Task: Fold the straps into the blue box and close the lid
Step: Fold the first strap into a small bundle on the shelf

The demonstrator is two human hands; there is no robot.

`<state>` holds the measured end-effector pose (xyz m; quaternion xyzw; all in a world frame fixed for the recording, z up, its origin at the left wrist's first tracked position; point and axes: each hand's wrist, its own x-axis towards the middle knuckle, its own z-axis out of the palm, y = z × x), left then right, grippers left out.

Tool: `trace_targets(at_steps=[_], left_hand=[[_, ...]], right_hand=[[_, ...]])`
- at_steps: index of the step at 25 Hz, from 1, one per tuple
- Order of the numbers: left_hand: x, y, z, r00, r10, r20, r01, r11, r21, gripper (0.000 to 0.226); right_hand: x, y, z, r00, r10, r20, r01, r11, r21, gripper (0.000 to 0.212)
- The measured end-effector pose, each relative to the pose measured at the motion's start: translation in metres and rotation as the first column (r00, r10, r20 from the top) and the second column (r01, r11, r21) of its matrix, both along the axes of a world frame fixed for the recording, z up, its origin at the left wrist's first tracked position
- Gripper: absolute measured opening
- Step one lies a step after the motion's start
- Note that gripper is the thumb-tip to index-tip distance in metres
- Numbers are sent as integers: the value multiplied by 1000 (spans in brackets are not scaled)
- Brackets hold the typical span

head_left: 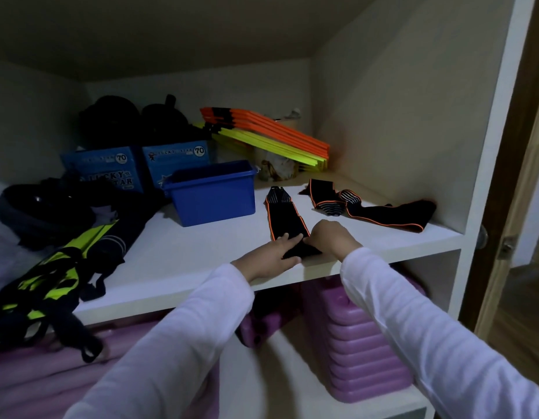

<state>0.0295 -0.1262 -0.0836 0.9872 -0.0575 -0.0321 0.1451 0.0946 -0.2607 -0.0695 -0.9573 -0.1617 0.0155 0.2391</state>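
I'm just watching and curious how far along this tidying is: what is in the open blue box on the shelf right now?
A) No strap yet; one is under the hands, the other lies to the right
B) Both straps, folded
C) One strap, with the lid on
A: the blue box stands open with no strap showing inside, both hands work one strap, and the other strap lies loose on the shelf.

Blue box (213, 197); black, orange-edged straps (285, 213); white shelf (183, 252); white sleeves (183, 337).
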Motion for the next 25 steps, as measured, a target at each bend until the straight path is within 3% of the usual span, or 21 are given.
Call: trace_targets(at_steps=[4,7,11,15,17,18,22,25], left_hand=[[2,4,-1,996,33,88,-26,996,-87,46],[2,11,-4,978,115,173,-64,958,-279,26],[1,15,-4,967,187,172,-75,857,-510,14],[4,23,-8,954,271,127,-112,716,-689,25],[8,26,-10,949,303,91,-124,620,-775,17],[9,25,-9,943,325,70,-145,592,-793,13],[22,20,-5,895,440,77,-223,591,-775,31],[27,18,-4,874,476,98,-247,610,-752,33]], right_hand=[[-4,-7,1,966,231,117,-246,959,139,29],[-6,-13,0,932,362,20,-359,913,196,31],[1,-16,-3,932,358,51,-360,903,236,29],[6,-22,-4,929,369,-34,-294,791,536,16],[9,-20,-9,927,366,-85,-240,751,615,2],[12,-18,-11,937,338,-92,-210,753,623,11],[14,-11,-17,967,222,-124,-103,787,609,32],[18,-7,-16,973,177,-151,-57,812,581,40]])
